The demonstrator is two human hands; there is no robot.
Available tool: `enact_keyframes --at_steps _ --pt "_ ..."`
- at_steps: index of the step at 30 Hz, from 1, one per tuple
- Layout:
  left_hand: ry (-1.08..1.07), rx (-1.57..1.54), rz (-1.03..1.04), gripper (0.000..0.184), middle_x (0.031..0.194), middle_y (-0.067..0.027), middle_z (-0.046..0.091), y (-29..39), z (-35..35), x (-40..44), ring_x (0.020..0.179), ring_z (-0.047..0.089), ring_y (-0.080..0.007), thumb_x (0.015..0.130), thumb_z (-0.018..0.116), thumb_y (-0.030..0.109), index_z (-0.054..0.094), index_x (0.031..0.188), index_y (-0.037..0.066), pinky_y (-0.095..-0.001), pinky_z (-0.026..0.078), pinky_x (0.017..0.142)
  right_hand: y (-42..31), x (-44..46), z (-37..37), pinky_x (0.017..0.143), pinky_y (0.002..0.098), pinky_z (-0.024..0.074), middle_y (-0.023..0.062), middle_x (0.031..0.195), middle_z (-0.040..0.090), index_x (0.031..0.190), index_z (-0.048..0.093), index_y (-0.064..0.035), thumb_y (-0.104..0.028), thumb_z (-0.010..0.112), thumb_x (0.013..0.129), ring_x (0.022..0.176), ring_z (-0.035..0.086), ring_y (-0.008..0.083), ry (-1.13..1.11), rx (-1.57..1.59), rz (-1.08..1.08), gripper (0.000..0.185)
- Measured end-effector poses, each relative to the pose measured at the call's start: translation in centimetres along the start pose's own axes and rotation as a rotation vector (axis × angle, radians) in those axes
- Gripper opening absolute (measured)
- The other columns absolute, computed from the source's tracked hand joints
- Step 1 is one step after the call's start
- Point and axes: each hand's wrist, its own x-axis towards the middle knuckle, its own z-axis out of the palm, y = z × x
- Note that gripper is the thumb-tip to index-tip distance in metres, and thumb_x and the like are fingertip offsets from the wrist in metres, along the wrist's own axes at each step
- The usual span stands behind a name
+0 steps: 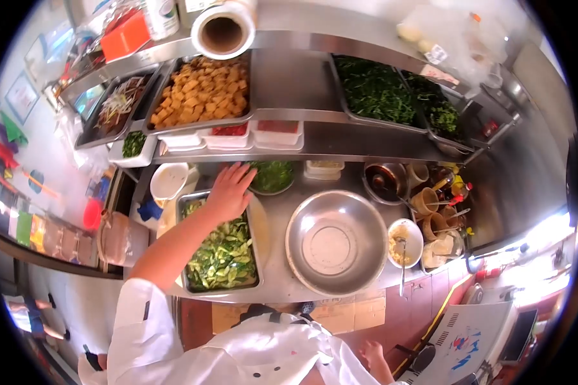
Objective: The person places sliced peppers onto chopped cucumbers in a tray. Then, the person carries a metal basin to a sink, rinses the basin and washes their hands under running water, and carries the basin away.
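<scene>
My left hand reaches over the far end of a metal tray of chopped leafy greens. Its fingers are stretched out beside a round dish of finely cut green herbs, and I see nothing held in them. Whether the fingertips touch the dish, I cannot tell. Low beside my body hangs my right hand, away from the counter, its fingers loosely apart with nothing visible in them. A wide steel bowl with nothing in it sits to the right of the greens tray.
A white bowl of minced garlic-like bits holds a spoon. Behind it are a pot of dark sauce and several seasoning cups. Above, a steel shelf carries trays of tofu-like cubes and greens.
</scene>
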Motion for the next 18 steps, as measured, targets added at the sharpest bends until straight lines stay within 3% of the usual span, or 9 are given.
enact_keyframes --at_steps 1,2,4,6,10,14,15,18 --pt "-0.007 0.046 0.003 0.067 0.154 -0.0164 0.035 -0.4 1.4 3.2 0.145 0.028 -0.0376 0.091 0.064 0.027 0.037 0.149 0.009 -0.0545 0.025 0.118 6.6 3.6 -1.4 0.053 0.0356 0.0499 0.0128 0.089 0.065 0.127 0.053 0.0015 -0.012 0.053 0.1 0.066 0.061 0.0207 -0.074 -0.121 -0.072 0.03" --pt "0.022 0.114 0.022 0.07 0.157 -0.0155 0.031 -0.8 2.4 6.3 0.147 0.025 -0.0369 0.091 0.064 0.034 0.036 0.151 0.011 -0.0567 0.022 0.118 5.2 0.8 -1.5 0.056 0.036 0.0516 0.0131 0.092 0.066 0.127 0.054 0.0004 -0.011 0.052 0.1 0.067 0.062 0.0226 0.023 0.242 0.195 0.03" --pt "0.167 0.198 0.027 0.071 0.151 -0.0162 0.04 -2.0 4.9 11.3 0.141 0.034 -0.0381 0.089 0.063 0.038 0.038 0.15 0.012 -0.0594 0.022 0.117 6.2 -2.9 -0.8 0.055 0.0344 0.0508 0.0149 0.093 0.065 0.125 0.055 -0.0016 -0.01 0.055 0.099 0.065 0.061 0.0245 0.165 0.139 0.188 0.028" --pt "0.017 0.18 -0.09 0.069 0.147 -0.016 0.046 -2.2 5.6 14.0 0.137 0.04 -0.0372 0.089 0.063 0.041 0.038 0.15 0.016 -0.0601 0.022 0.116 8.8 -4.9 -0.8 0.055 0.0335 0.0505 0.0165 0.096 0.064 0.121 0.056 -0.0022 -0.009 0.056 0.098 0.064 0.06 0.0241 0.174 0.169 0.211 0.024" --pt "-0.087 0.187 -0.122 0.063 0.141 -0.0134 0.052 -0.5 3.6 13.9 0.128 0.048 -0.0354 0.091 0.061 0.045 0.043 0.146 0.02 -0.0602 0.022 0.115 12.2 -7.7 -0.1 0.054 0.0332 0.0502 0.0164 0.095 0.064 0.12 0.056 -0.002 -0.01 0.057 0.098 0.063 0.06 0.0234 0.154 0.147 0.303 0.024" --pt "-0.009 0.136 -0.062 0.049 0.132 -0.0122 0.057 0.4 2.8 12.1 0.126 0.049 -0.033 0.094 0.057 0.041 0.055 0.136 0.017 -0.0608 0.025 0.112 13.8 -9.3 1.0 0.052 0.0328 0.0499 0.0163 0.094 0.065 0.119 0.056 -0.0018 -0.01 0.058 0.098 0.063 0.06 0.0226 0.119 0.149 0.381 0.023" --pt "0.049 0.116 -0.049 0.044 0.125 -0.0151 0.062 0.3 2.9 12.7 0.119 0.055 -0.0337 0.095 0.056 0.039 0.06 0.131 0.014 -0.0546 0.035 0.108 14.1 -9.3 1.1 0.052 0.0328 0.0498 0.0162 0.093 0.065 0.119 0.056 -0.0018 -0.011 0.058 0.098 0.062 0.06 0.0224 0.113 0.155 0.389 0.023" --pt "-0.06 -0.029 -0.227 0.047 0.117 -0.0195 0.065 -0.7 3.6 17.5 0.107 0.061 -0.0362 0.095 0.057 0.041 0.06 0.131 0.011 -0.0477 0.046 0.1 14.0 -8.9 1.2 0.051 0.0325 0.0496 0.0161 0.093 0.065 0.118 0.057 -0.0016 -0.011 0.059 0.098 0.062 0.06 0.0219 0.108 0.207 0.396 0.023"
